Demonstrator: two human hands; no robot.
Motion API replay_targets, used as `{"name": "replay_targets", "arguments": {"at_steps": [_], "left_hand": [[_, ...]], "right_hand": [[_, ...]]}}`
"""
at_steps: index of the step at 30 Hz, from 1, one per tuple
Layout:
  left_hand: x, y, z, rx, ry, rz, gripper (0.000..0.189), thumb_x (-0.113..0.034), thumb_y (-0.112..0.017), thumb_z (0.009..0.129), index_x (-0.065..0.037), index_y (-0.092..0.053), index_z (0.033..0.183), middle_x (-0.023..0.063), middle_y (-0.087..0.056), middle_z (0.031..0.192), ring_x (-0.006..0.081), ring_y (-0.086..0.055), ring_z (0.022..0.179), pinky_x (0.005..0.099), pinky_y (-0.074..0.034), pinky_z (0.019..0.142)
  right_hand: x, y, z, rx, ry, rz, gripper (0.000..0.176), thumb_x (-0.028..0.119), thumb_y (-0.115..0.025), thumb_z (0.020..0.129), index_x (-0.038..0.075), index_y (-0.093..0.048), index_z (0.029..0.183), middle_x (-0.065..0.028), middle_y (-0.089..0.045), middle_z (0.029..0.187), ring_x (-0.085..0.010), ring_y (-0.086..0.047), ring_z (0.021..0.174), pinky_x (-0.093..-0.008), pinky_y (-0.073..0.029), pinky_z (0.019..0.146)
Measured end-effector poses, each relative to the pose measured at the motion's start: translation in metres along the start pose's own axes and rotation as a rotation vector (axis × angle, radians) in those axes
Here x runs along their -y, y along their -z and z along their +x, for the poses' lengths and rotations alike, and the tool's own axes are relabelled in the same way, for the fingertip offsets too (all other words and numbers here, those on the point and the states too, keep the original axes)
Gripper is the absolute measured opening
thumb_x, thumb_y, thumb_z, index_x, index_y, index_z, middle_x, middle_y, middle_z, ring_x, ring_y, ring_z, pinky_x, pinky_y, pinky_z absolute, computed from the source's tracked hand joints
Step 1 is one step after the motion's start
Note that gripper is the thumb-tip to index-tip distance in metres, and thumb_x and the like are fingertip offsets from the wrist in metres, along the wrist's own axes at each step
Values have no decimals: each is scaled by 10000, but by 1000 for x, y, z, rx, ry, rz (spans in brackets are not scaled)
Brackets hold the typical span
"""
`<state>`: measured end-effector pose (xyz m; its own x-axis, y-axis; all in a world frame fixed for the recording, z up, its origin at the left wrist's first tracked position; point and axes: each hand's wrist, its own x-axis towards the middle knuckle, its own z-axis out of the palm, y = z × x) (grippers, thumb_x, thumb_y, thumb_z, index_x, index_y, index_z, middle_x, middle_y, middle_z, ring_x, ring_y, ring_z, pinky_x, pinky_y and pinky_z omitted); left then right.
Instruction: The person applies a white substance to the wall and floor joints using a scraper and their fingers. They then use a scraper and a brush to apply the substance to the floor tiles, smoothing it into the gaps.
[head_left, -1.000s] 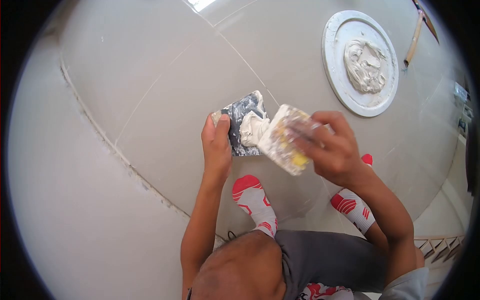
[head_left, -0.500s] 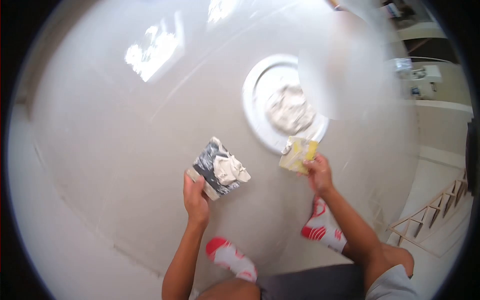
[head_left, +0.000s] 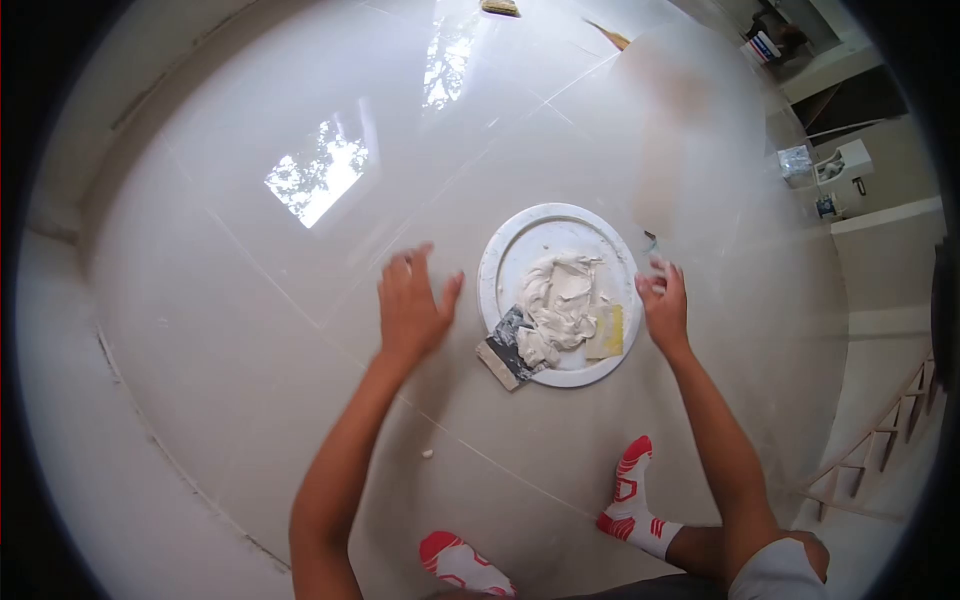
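My left hand [head_left: 412, 310] is raised left of a round white lid [head_left: 500, 240], fingers spread and holding nothing. Beyond the lid's right edge, my right hand [head_left: 665, 303] has its fingers loosely bent and apart, with nothing seen in them. A mound of off-white paste [head_left: 560, 300] covers much of the lid's middle. The dark putty spreader [head_left: 508, 345], smeared with paste, lies over the lid's lower-left rim with its pale edge sticking out. On the lid's right side rests a yellow scraper [head_left: 606, 332], also coated with paste.
Glossy tiles make up the floor [head_left: 250, 350]. A small paste blob [head_left: 428, 454] lies near my socked feet [head_left: 465, 565]. Beyond my right hand is a small dark item [head_left: 650, 238]. At far right stand a wooden ladder-like frame [head_left: 870, 450] and a white box [head_left: 850, 160].
Both hands have let go of their tools. The dark spreader and yellow scraper now lie on the lid with the paste. The left hand has opened, and the view has shifted.
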<state>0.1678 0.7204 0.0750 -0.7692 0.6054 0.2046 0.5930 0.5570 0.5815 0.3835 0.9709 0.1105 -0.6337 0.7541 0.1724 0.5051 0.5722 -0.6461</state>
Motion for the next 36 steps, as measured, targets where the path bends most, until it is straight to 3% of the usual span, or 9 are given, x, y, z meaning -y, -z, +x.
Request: {"name": "replay_targets", "arguments": {"at_steps": [4,6,9,15,25,29,32,33,36], "left_hand": [[56,-3,97,-97,21,192,504,-358,-524,803,-37,-423,1177,203,-411,1175,335,-379,1108,433,-303,898],[69,-11,135,-151,190,301,562,-429,-484,803,-54,-398,1214,198,-348,1263,322,-277,1214,475,-205,974],[74,-22,181,-182,372,380,619,-476,-454,796,-63,-361,1248,190,-285,1317,307,-179,1270,508,-101,1008],[71,-27,213,-177,408,484,617,-433,-468,779,-55,-342,1250,154,-244,1348,280,-141,1287,501,-41,1022],[72,-22,236,-45,409,482,608,-328,-524,737,-14,-348,1227,216,-245,1327,342,-150,1271,516,-56,1015],[81,-22,234,-45,408,467,611,-313,-546,693,-12,-373,1195,224,-262,1308,368,-179,1254,545,-79,999],[85,-21,233,-24,432,480,600,-304,-539,687,-15,-379,1188,224,-269,1301,383,-177,1250,551,-81,993],[86,-21,232,-26,423,452,600,-307,-537,684,-18,-382,1186,223,-268,1299,387,-177,1249,552,-82,991],[90,-21,231,-16,419,413,598,-315,-534,679,-25,-388,1182,220,-263,1300,394,-179,1246,553,-83,986]], "right_hand": [[23,-33,88,87,116,29,326,136,-601,763,-7,-522,1045,-123,-485,966,-181,-525,721,-274,-448,652],[21,-49,132,199,267,-19,312,156,-593,766,7,-533,1033,-125,-488,963,-192,-528,711,-284,-446,659],[37,-67,194,292,304,-53,300,195,-577,777,18,-546,1017,-123,-495,948,-208,-535,722,-302,-447,682],[64,-101,323,501,351,-208,329,266,-542,796,26,-556,1021,-135,-520,931,-248,-548,833,-345,-440,749],[80,-227,565,320,358,-511,486,377,-554,769,34,-511,1110,-156,-475,1130,-300,-454,1047,-395,-396,882],[98,-257,612,226,404,-580,613,451,-553,743,39,-455,1186,-154,-411,1232,-302,-393,1126,-399,-366,925],[81,-292,648,157,391,-694,746,543,-538,712,80,-365,1270,-165,-315,1325,-312,-314,1210,-494,-314,939],[91,-296,648,128,266,-664,780,599,-517,700,130,-341,1298,-182,-261,1355,-320,-273,1239,-500,-295,949],[95,-313,658,168,180,-547,819,652,-489,684,173,-310,1323,-199,-229,1365,-331,-278,1239,-506,-286,950]]}}
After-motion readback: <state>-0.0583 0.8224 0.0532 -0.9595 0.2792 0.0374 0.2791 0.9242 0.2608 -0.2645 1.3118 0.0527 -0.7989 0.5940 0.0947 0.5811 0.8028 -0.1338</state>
